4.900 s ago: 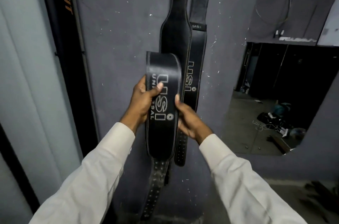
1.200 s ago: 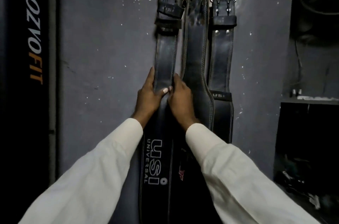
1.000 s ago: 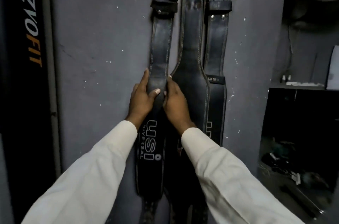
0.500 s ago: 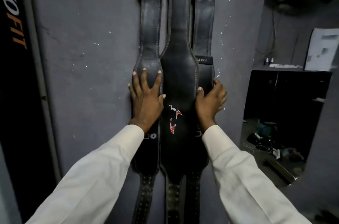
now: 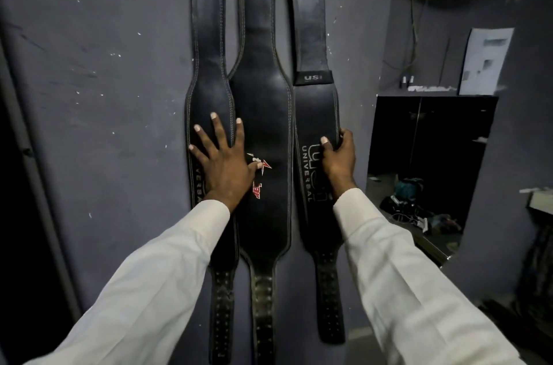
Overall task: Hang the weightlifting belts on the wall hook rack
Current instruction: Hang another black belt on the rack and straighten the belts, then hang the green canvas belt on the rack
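Change: the right belt hung more to the right than half a second before. Its wide part now lay beside the middle belt, not behind it, and the print "UNIVERSAL" was showing. The right hand had gone to the right with it.
Belts: three black belts hung side by side, flat on the grey wall. Their tops were cut by the upper edge of the view.
Around: a dark recess opened to the right of the belts, with clutter on its floor and a paper sheet above it. A dark panel stood at the far left.
Left hand: spread flat, the fingers straight, pressed on the wide part of the left belt. The thumb touched the middle belt near its red logo.
Right hand: it gripped the right edge of the right belt, the thumb on the front and the fingers curled round the edge.
Room: there was wide bare wall to the left of the left belt. To the right there was only a narrow strip of wall between the right belt and the recess.
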`<act>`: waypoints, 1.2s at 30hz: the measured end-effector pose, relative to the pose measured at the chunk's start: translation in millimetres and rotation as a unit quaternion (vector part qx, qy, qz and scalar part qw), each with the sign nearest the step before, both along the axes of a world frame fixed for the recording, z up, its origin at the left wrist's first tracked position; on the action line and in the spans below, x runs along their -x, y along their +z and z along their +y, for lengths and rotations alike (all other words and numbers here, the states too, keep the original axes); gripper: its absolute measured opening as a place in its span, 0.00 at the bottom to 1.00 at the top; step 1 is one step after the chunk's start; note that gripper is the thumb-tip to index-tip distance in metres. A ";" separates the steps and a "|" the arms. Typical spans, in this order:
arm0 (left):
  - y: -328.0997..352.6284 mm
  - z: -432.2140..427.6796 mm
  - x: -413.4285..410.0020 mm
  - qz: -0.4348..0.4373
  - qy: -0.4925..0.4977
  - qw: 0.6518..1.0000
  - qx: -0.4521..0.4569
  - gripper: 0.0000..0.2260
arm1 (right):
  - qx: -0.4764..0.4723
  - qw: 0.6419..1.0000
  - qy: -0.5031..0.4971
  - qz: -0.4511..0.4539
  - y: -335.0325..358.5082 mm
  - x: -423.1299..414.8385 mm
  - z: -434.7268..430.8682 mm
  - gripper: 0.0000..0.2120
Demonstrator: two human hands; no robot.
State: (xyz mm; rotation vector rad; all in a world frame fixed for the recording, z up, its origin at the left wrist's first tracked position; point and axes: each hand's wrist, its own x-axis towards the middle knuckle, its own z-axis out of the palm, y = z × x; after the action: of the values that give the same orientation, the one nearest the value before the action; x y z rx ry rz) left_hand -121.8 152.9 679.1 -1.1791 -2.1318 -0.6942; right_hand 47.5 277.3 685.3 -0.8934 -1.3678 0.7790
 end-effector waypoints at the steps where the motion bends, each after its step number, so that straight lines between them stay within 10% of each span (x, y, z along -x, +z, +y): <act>1: -3.0 -0.3 0.8 -0.003 0.002 1.000 0.004 0.47 | -0.001 0.999 -0.027 -0.034 -0.6 -3.0 -3.0 0.25; 6: -30.4 -5.5 -2.0 0.001 0.012 1.000 0.026 0.43 | -0.100 0.965 -0.166 -0.179 -20.6 -1.0 -43.0 0.37; 16: -98.7 -48.6 -19.8 -0.127 -0.094 0.971 0.178 0.35 | -0.013 0.947 0.046 -0.316 -84.1 14.0 -93.0 0.32; 28: -320.2 -167.9 -89.8 -0.480 -0.164 0.844 0.175 0.15 | 0.198 0.912 0.194 -0.301 -299.4 -35.6 -206.1 0.21; 36: -547.0 -304.3 -151.8 -0.652 0.017 0.721 0.234 0.15 | 0.404 0.816 0.276 -0.307 -516.5 -98.9 -311.4 0.06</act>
State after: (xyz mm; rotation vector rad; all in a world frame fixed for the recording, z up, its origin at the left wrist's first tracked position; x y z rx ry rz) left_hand 30.0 -151.4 132.1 -0.8973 -3.6716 -1.2429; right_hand 146.3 -34.1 168.9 -1.5224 -1.9390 1.7057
